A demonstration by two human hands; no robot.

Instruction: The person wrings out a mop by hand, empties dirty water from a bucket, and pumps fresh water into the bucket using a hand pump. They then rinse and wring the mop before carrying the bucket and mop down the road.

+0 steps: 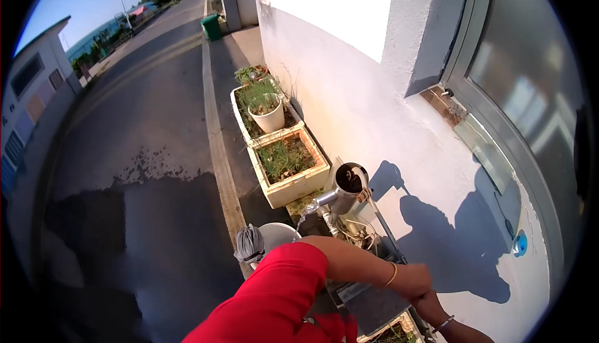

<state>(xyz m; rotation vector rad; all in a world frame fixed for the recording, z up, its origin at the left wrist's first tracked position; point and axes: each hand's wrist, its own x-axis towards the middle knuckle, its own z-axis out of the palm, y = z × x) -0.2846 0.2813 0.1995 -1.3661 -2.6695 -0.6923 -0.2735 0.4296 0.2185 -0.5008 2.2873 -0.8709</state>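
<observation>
A metal hand pump (347, 188) stands beside the wall, and water pours from its spout into a pale bucket (278, 236). Grey mop strands (249, 244) hang over the bucket's left rim. From the pump top, a long handle (385, 226) slopes down to the right, to my hands. My left hand (414, 280), below a gold bracelet, is closed around the handle's lower end. Right beside it is my right hand (429, 304), above a silver bracelet, closed at the same end; its fingers are partly hidden.
Planter boxes (294, 187) with green plants and a white pot (269, 117) line the white wall (324, 62). Pipes and hoses (354, 233) lie at the pump's base. Another planter (409, 327) sits at the bottom. A green bin (211, 27) stands farther up the road.
</observation>
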